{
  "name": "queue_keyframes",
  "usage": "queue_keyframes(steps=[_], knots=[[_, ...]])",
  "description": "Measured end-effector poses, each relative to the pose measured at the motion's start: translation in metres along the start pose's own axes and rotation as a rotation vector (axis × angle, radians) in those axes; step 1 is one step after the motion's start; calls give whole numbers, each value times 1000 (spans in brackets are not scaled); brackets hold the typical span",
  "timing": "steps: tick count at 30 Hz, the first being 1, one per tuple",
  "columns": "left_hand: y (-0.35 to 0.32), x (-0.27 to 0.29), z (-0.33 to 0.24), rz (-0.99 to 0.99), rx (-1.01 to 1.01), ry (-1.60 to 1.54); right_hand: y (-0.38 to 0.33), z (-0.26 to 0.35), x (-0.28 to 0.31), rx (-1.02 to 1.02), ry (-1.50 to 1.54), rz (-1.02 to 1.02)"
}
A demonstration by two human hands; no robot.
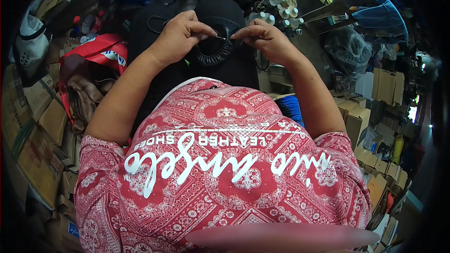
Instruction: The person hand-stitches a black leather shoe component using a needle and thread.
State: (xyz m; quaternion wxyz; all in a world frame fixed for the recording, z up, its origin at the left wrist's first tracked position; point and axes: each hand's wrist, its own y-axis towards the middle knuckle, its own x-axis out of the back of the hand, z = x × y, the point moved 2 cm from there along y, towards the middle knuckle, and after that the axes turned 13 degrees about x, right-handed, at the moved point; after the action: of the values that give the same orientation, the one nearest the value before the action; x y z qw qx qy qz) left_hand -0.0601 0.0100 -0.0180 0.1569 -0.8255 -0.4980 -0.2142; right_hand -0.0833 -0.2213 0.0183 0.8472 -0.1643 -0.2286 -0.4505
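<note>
A black shoe upper (pixel 227 56), with a curved row of ridged pleats, rests on my dark-clad lap. My left hand (pixel 180 37) is closed in a pinch over its opening, at the left side. From those fingertips a thin, bright needle-like piece (pixel 221 38) sticks out toward the right. Opposite it, my right hand (pixel 267 40) pinches thumb against forefinger at the upper's right edge; what it holds is too small to make out. A dark cord (pixel 157 18) loops out beside my left hand, and another dark loop (pixel 262 65) hangs below my right wrist.
On the left lie a red bag (pixel 105 47) and stacked cardboard (pixel 49 122). Several white bottles (pixel 286 9) stand ahead to the right, near a clear plastic bag (pixel 349 51) and a light-blue curved object (pixel 379 11). More boxes (pixel 358 124) line the right side.
</note>
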Motion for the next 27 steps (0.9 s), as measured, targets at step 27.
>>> queue_keyframes(steps=[27], knots=[[-3,-5,-5,191,295,-371,0,-15,-11,-161,455,-9]])
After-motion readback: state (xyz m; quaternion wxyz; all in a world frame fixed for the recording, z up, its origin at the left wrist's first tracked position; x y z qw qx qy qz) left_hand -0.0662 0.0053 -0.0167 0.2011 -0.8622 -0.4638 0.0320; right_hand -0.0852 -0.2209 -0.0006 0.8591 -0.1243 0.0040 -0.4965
